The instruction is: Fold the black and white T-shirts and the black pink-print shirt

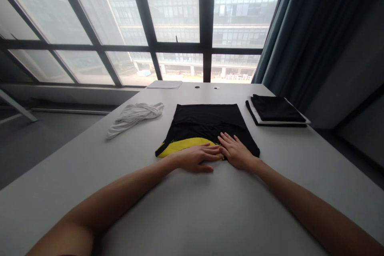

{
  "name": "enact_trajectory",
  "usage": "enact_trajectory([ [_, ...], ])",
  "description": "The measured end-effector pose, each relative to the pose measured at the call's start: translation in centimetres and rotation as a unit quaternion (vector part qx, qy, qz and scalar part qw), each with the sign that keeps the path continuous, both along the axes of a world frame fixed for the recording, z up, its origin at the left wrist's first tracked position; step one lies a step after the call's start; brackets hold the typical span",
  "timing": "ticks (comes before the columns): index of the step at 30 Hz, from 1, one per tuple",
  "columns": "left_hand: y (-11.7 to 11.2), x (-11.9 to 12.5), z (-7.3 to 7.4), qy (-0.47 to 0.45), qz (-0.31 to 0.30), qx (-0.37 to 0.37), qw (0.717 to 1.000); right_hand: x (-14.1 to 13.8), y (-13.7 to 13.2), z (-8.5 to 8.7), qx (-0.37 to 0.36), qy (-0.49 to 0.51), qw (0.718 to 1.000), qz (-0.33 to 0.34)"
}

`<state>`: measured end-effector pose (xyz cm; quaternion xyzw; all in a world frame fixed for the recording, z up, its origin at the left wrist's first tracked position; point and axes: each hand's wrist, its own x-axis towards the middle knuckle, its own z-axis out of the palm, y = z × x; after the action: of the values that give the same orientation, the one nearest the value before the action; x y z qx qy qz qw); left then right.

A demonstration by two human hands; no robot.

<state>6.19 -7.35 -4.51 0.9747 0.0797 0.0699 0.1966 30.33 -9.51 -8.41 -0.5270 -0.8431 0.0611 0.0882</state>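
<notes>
A black garment (207,122) with a yellow part (183,146) at its near edge lies folded flat in the middle of the grey table (192,208). My left hand (198,158) rests flat on the yellow near edge, fingers stretched out to the right. My right hand (235,150) lies flat on the black cloth beside it, fingers spread and pointing away. The two hands touch at the fingertips. Neither hand holds anything.
A crumpled white garment (133,117) lies to the left of the black one. A stack of folded dark clothes (276,110) sits at the right. A sheet of paper (165,84) lies at the far edge by the window. Dark curtains hang at the right.
</notes>
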Motion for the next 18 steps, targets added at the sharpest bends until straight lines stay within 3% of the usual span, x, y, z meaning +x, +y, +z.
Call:
enact_trajectory([
  [8, -0.1, -0.5, -0.2, 0.029, -0.010, -0.011, 0.999, 2.8, 1.6, -0.8, 0.018, -0.019, 0.995, -0.093],
  [13, -0.4, -0.5, 0.4, 0.040, 0.000, -0.010, 0.999, 4.0, 2.3, -1.1, 0.034, -0.024, 0.990, -0.134],
  [15, 0.2, -1.2, 0.6, 0.032, 0.060, 0.016, 0.998, 4.0, 2.3, -1.2, 0.038, -0.024, 0.990, -0.132],
  [18, 2.0, -3.9, 0.1, 0.015, 0.233, 0.082, 0.969, 3.9, 2.4, -1.4, 0.040, -0.024, 0.990, -0.130],
])
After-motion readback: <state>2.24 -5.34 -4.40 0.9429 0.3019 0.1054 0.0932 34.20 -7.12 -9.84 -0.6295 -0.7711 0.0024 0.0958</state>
